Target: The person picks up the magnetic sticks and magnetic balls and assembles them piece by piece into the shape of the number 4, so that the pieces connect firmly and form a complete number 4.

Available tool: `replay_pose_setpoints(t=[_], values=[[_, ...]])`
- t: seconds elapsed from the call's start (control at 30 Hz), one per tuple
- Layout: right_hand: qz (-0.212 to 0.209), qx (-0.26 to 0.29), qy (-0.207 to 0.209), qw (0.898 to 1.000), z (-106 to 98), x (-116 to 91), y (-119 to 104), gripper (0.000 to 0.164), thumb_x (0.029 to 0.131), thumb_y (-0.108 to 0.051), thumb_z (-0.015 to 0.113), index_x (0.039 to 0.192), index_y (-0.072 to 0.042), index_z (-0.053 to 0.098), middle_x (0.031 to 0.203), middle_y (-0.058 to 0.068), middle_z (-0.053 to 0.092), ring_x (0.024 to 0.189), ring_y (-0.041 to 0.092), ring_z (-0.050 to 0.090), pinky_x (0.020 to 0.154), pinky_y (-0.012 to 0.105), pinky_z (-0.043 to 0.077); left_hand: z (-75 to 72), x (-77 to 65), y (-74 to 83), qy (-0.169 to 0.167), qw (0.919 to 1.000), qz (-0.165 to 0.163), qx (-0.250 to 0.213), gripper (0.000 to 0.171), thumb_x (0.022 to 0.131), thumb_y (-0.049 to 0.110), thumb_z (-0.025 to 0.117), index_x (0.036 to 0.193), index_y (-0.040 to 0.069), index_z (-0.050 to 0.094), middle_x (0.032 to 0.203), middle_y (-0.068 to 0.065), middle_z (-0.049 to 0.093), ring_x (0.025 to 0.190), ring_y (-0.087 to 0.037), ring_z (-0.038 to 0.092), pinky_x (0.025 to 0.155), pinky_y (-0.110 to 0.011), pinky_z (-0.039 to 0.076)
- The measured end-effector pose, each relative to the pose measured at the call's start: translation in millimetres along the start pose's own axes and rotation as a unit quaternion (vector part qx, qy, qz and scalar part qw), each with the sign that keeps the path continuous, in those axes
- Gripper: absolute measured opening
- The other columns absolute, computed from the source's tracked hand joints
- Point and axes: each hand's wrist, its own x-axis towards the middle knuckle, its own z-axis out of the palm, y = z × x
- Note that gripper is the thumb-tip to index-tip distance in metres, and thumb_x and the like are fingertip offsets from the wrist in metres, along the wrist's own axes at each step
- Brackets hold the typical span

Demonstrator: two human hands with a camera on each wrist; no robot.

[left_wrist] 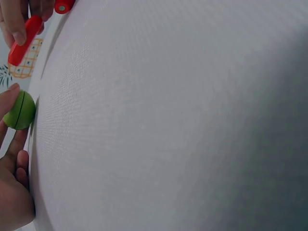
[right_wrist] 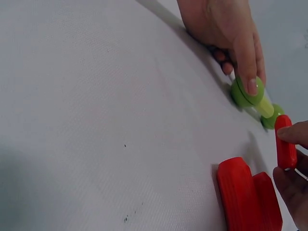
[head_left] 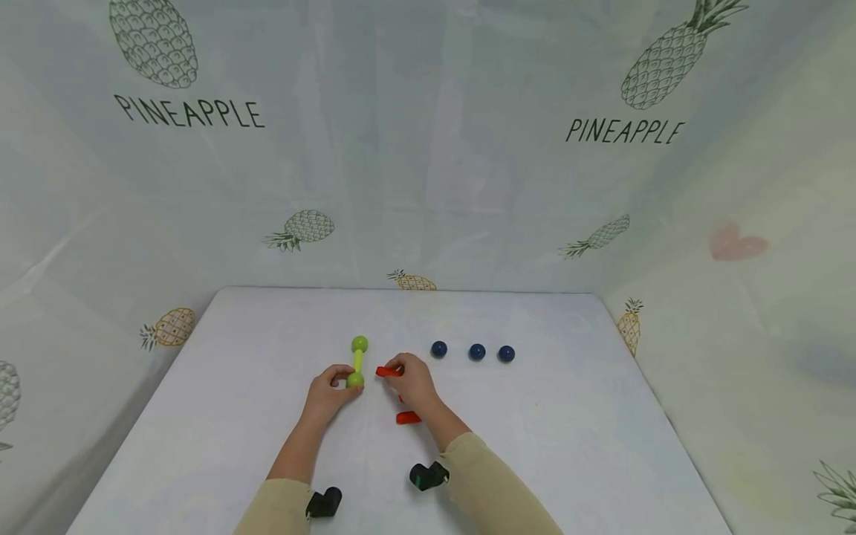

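My left hand [head_left: 328, 394] pinches the near ball of a green dumbbell-shaped piece [head_left: 358, 362], two green balls joined by a lighter yellow-green rod. Thumb and fingers sit on either side of that ball, close over the white table. Just to the right, my right hand [head_left: 413, 383] pinches a short red stick [head_left: 388, 371], its end pointing left toward the green rod. Below the right hand lie two more red sticks [right_wrist: 236, 192], side by side on the table; the hand partly hides them in the head view. Only one green ball [left_wrist: 21, 110] shows in the left wrist view.
Three dark blue balls [head_left: 477, 352] stand in a loose row to the right of the hands. The white table [head_left: 568, 446] ends at a pale curtain [head_left: 428, 148] printed with pineapples. Black wrist cameras [head_left: 429, 475] hang beside both sleeves.
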Motion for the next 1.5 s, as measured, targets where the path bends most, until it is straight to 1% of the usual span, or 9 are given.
replay_pose_setpoints(t=[0.17, 0.23, 0.47, 0.7, 0.87, 1.07, 1.2, 1.37, 1.5], values=[[-0.033, -0.036, 0.000, 0.999, 3, 1, -1, 0.012, 0.085, -0.008, 0.074, 0.095, -0.013, 0.069, 0.085, -0.004, 0.058, 0.071, 0.013, 0.051, 0.063, 0.023, 0.046, 0.8, 1.8, -2.6, 0.002, 1.0000, 0.000, -0.001, 0.041, 0.080, 0.014, 0.080, 0.116, 0.006, 0.063, 0.113, -0.011, 0.068, 0.108, -0.029, 0.048, 0.092, -0.046, 0.039], [-0.049, -0.052, 0.000, 0.997, 4, 1, -1, 0.012, 0.085, -0.009, 0.075, 0.095, -0.013, 0.070, 0.086, -0.005, 0.058, 0.075, 0.012, 0.050, 0.066, 0.023, 0.045, 0.7, 1.8, -2.9, 0.002, 1.0000, 0.002, -0.002, 0.041, 0.079, 0.013, 0.080, 0.116, 0.006, 0.063, 0.114, -0.012, 0.068, 0.107, -0.029, 0.048, 0.092, -0.045, 0.038], [-0.060, -0.069, -0.010, 0.996, 7, 1, -7, 0.011, 0.085, -0.010, 0.076, 0.095, -0.012, 0.070, 0.086, -0.005, 0.059, 0.075, 0.012, 0.050, 0.068, 0.022, 0.046, -0.1, 0.7, 0.6, 0.005, 0.9998, 0.017, -0.001, 0.040, 0.079, 0.012, 0.080, 0.114, 0.004, 0.063, 0.113, -0.014, 0.069, 0.105, -0.031, 0.050, 0.090, -0.044, 0.039], [-0.074, -0.079, -0.018, 0.994, 10, 3, -7, 0.012, 0.085, -0.009, 0.076, 0.095, -0.011, 0.071, 0.087, -0.005, 0.060, 0.075, 0.011, 0.050, 0.069, 0.022, 0.046, 0.4, 1.6, -0.6, 0.006, 0.9996, 0.028, -0.002, 0.039, 0.079, 0.010, 0.079, 0.114, 0.003, 0.064, 0.112, -0.014, 0.069, 0.106, -0.030, 0.050, 0.091, -0.044, 0.039], [-0.084, -0.092, -0.022, 0.992, 13, 5, -5, 0.012, 0.084, -0.010, 0.076, 0.094, -0.011, 0.071, 0.086, -0.005, 0.060, 0.075, 0.011, 0.051, 0.069, 0.023, 0.045, 0.7, 1.7, -0.5, 0.005, 0.9997, 0.022, -0.003, 0.040, 0.079, 0.011, 0.080, 0.115, 0.004, 0.064, 0.112, -0.013, 0.069, 0.106, -0.029, 0.050, 0.091, -0.042, 0.039], [-0.074, -0.102, -0.028, 0.992, 15, 5, -5, 0.012, 0.085, -0.011, 0.076, 0.095, -0.014, 0.070, 0.087, -0.006, 0.059, 0.076, 0.011, 0.050, 0.070, 0.024, 0.046, 2.0, 2.6, -2.2, 0.009, 0.9997, 0.023, 0.006, 0.041, 0.078, 0.012, 0.081, 0.115, 0.005, 0.064, 0.110, -0.013, 0.070, 0.101, -0.029, 0.050, 0.086, -0.041, 0.039], [-0.078, -0.101, -0.029, 0.991, 15, 6, -4, 0.012, 0.085, -0.009, 0.076, 0.094, -0.013, 0.070, 0.086, -0.006, 0.059, 0.076, 0.011, 0.050, 0.070, 0.024, 0.046, 2.0, 2.8, -2.4, 0.012, 0.9996, 0.024, 0.009, 0.040, 0.078, 0.013, 0.081, 0.114, 0.005, 0.065, 0.109, -0.013, 0.070, 0.099, -0.029, 0.049, 0.083, -0.040, 0.038], [-0.086, -0.100, -0.028, 0.991, 17, 7, -2, 0.012, 0.084, -0.007, 0.075, 0.094, -0.012, 0.070, 0.086, -0.005, 0.059, 0.076, 0.012, 0.050, 0.070, 0.024, 0.046, 2.4, 3.8, -3.7, 0.012, 0.9996, 0.025, 0.008, 0.039, 0.077, 0.012, 0.081, 0.113, 0.005, 0.065, 0.109, -0.013, 0.070, 0.099, -0.029, 0.049, 0.084, -0.040, 0.038], [-0.079, -0.102, -0.029, 0.991, 17, 8, -3, 0.012, 0.084, -0.008, 0.076, 0.093, -0.013, 0.070, 0.087, -0.005, 0.059, 0.077, 0.013, 0.050, 0.070, 0.024, 0.046, 2.4, 4.8, -5.3, 0.010, 0.9996, 0.024, 0.007, 0.039, 0.077, 0.012, 0.081, 0.113, 0.006, 0.065, 0.109, -0.012, 0.070, 0.100, -0.028, 0.049, 0.084, -0.039, 0.038]])
